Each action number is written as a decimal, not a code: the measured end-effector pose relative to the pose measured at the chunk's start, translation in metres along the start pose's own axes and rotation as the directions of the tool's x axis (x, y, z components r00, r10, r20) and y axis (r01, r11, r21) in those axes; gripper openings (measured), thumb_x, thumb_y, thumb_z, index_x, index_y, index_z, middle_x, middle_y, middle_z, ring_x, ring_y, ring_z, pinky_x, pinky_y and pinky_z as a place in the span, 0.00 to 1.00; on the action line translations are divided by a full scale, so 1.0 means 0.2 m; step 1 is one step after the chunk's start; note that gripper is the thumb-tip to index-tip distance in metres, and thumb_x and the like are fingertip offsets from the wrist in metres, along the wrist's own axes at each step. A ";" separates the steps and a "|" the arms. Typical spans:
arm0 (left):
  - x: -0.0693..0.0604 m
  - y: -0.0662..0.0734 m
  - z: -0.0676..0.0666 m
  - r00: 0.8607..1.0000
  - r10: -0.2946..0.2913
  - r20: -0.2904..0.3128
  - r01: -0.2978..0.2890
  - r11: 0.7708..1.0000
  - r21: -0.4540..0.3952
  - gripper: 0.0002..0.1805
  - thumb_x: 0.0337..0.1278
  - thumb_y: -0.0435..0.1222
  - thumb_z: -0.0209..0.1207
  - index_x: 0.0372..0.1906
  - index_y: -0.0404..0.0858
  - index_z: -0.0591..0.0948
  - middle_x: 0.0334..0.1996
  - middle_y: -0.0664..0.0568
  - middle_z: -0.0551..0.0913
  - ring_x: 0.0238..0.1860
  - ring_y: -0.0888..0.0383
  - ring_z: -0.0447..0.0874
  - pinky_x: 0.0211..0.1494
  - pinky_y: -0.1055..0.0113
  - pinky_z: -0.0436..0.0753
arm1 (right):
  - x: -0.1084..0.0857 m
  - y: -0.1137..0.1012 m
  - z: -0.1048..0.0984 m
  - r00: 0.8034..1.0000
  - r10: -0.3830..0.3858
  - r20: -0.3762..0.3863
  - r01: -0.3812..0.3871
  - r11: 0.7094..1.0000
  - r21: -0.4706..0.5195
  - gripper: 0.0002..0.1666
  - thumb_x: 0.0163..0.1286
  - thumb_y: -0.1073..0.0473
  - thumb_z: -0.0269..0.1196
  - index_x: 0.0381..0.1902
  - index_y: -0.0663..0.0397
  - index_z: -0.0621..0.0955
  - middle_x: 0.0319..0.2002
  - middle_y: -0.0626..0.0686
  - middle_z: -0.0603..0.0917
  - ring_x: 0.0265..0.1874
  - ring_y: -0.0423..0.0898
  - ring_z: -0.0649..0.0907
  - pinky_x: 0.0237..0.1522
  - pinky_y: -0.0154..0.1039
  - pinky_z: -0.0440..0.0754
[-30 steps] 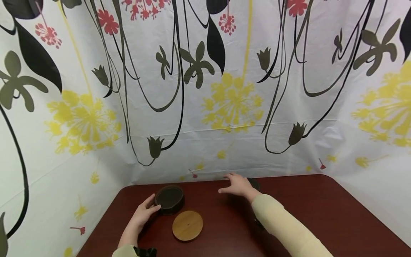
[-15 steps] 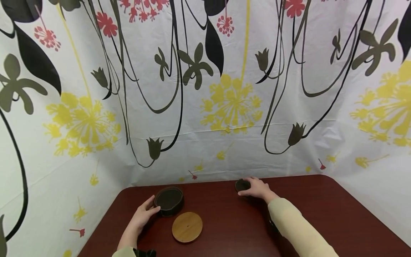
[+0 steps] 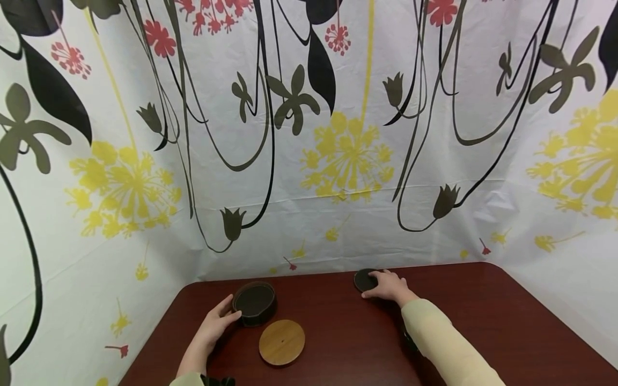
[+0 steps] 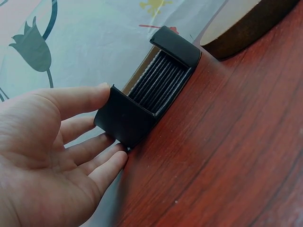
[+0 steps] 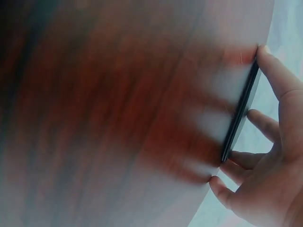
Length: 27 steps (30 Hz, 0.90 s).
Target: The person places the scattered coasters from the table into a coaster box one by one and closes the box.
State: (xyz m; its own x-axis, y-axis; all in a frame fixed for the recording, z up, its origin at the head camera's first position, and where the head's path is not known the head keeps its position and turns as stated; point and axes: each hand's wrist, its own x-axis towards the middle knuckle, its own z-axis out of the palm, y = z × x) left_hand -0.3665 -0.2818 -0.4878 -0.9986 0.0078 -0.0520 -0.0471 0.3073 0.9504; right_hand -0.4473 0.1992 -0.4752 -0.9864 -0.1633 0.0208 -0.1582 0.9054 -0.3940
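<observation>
A black round coaster holder (image 3: 254,303) stands at the left of the table, and my left hand (image 3: 210,328) holds its side between thumb and fingers. Through the holder's cut-out in the left wrist view, several dark coasters (image 4: 161,84) show in a stack. Toward the table's far edge a thin black round coaster (image 3: 364,280) lies flat. My right hand (image 3: 390,287) spans this coaster, thumb at one edge and fingertips at the other, as the right wrist view (image 5: 239,116) shows. The hand covers the coaster's right part in the head view.
A round wooden disc (image 3: 282,342) lies on the table in front of the coaster holder, between the two arms. The dark red table (image 3: 333,321) ends at the back against a white flower-printed curtain (image 3: 309,230).
My right hand has moved right and down onto the black coaster, uncovering its left part. My left hand and the coaster holder have stayed in place.
</observation>
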 end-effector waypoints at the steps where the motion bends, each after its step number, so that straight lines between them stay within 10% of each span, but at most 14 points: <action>1: 0.00 0.00 0.00 1.000 0.001 -0.001 -0.001 1.000 0.000 0.45 0.61 0.44 0.64 0.76 0.35 0.54 0.72 0.29 0.52 0.69 0.33 0.56 0.65 0.41 0.65 | 0.00 0.00 0.00 1.000 0.004 -0.003 -0.004 1.000 -0.005 0.47 0.54 0.36 0.71 0.65 0.55 0.75 0.64 0.70 0.68 0.61 0.71 0.68 0.55 0.72 0.62; 18: 0.00 0.02 0.00 1.000 -0.001 0.002 0.001 1.000 -0.005 0.45 0.61 0.43 0.64 0.76 0.34 0.55 0.71 0.28 0.53 0.69 0.33 0.57 0.65 0.42 0.66 | 0.01 0.04 -0.01 0.998 -0.031 -0.053 0.032 0.999 0.022 0.45 0.47 0.35 0.74 0.60 0.52 0.79 0.54 0.60 0.78 0.52 0.60 0.76 0.49 0.62 0.73; 27: 0.01 0.00 -0.01 1.000 -0.019 0.005 0.019 1.000 -0.006 0.46 0.61 0.44 0.64 0.76 0.35 0.54 0.72 0.29 0.53 0.69 0.34 0.56 0.65 0.42 0.66 | 0.02 0.05 -0.15 0.977 -0.209 -0.036 0.212 0.970 0.119 0.44 0.49 0.37 0.73 0.60 0.55 0.79 0.56 0.61 0.77 0.57 0.61 0.74 0.53 0.57 0.74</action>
State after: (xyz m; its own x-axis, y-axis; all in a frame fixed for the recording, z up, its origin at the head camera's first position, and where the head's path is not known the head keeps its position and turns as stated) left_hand -0.3679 -0.2836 -0.4867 -0.9974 0.0065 -0.0719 -0.0666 0.3021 0.9509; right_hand -0.4535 0.2183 -0.4518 -0.9326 -0.3343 0.1359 -0.3567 0.7970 -0.4874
